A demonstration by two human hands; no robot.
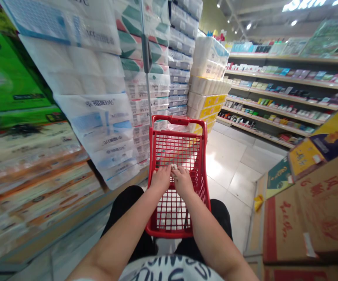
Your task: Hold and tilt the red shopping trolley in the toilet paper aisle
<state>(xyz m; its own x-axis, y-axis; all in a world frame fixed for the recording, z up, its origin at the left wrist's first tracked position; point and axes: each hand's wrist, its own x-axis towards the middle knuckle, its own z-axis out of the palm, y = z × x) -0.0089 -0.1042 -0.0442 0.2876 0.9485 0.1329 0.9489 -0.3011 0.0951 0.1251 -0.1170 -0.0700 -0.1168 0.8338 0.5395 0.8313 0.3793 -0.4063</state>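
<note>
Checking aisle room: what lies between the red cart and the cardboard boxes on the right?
Head view: bare tiled floor between red cart and cardboard boxes, one yellow scrap beside the boxes.

Supermarket aisle, stacked toilet paper packs (98, 117), stocked shelves (282, 93), red shopping cart (176, 156), cardboard boxes (309, 210)

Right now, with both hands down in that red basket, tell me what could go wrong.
1. The small white thing at the fingertips of the left hand and right hand could slip and drop through the open mesh of the red basket.
2. The tissue packs lean out close to the red basket's left side, so it might snag them.
3. Cardboard boxes crowd the right side, leaving little room to steer.
</note>
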